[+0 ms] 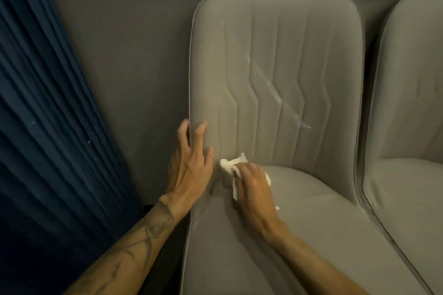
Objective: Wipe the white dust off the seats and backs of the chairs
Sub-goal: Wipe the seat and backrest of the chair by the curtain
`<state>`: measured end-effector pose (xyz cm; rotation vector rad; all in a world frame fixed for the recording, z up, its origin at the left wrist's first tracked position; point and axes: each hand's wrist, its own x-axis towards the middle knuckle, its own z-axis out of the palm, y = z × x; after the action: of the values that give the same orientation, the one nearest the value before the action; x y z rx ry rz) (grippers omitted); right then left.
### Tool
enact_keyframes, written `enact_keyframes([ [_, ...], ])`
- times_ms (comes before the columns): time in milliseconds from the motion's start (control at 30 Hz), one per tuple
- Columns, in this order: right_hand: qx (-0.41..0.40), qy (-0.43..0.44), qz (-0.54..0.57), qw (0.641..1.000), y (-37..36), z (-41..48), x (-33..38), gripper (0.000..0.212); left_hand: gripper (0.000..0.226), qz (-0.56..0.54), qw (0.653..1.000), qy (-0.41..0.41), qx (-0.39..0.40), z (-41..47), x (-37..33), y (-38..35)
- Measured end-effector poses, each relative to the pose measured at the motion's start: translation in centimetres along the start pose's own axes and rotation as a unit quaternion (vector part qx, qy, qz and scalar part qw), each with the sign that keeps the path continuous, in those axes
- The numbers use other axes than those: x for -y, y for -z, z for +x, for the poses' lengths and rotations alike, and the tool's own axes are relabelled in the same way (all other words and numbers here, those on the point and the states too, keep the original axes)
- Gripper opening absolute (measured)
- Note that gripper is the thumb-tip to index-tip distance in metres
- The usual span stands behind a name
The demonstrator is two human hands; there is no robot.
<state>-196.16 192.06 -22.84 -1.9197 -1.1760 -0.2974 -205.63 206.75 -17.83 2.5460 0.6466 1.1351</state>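
A grey upholstered chair (275,60) with stitched zigzag seams fills the middle of the view. A slanting streak of white dust (279,97) runs down its back. My right hand (253,185) holds a crumpled white tissue (231,164) and presses it onto the seat at the crease where seat meets back, near the chair's left side. My left hand (191,163) rests with spread fingers against the lower left edge of the chair's back.
A second grey chair (407,115) stands close on the right, with faint white marks on its back. A dark blue pleated curtain (43,127) hangs on the left. A grey wall (124,55) is behind the chairs.
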Motion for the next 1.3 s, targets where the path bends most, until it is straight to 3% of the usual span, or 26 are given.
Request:
enact_keyframes([
  [167, -0.138, 0.024, -0.111, 0.984, 8.3, 6.4, -5.4, 0.014, 0.059, 0.024, 0.996, 0.021, -0.081, 5.9, -2.8, -1.2],
  [433, -0.256, 0.100, -0.230, 0.934, 19.9, 20.8, -7.7, 0.025, 0.054, 0.056, 0.985, -0.004, -0.165, 9.6, -1.3, -3.4],
  [567, -0.254, 0.101, -0.266, 0.924, 20.2, 25.0, -7.7, 0.024, 0.056, 0.059, 0.982, -0.013, -0.177, 9.8, -0.8, -4.0],
  [767, -0.172, 0.151, -0.328, 0.917, 17.1, 20.1, -10.5, 0.024, 0.057, 0.067, 0.982, -0.011, -0.178, 9.8, -0.9, -4.4],
  [867, -0.209, 0.165, -0.339, 0.902, 18.8, 24.3, -9.1, 0.023, 0.058, 0.072, 0.983, -0.008, -0.170, 9.9, -0.8, -4.3],
  [1033, -0.287, 0.111, -0.295, 0.904, 19.6, 29.1, -7.6, 0.029, 0.058, 0.074, 0.982, -0.012, -0.172, 9.9, -0.6, -4.6],
  [1167, -0.199, 0.114, -0.331, 0.915, 16.7, 22.7, -10.4, 0.034, 0.058, 0.078, 0.980, -0.020, -0.180, 10.0, -0.4, -4.7],
  [1300, -0.073, 0.228, -0.412, 0.879, 15.7, 17.0, -13.2, 0.023, 0.058, 0.076, 0.981, -0.010, -0.177, 9.8, -0.4, -4.8],
])
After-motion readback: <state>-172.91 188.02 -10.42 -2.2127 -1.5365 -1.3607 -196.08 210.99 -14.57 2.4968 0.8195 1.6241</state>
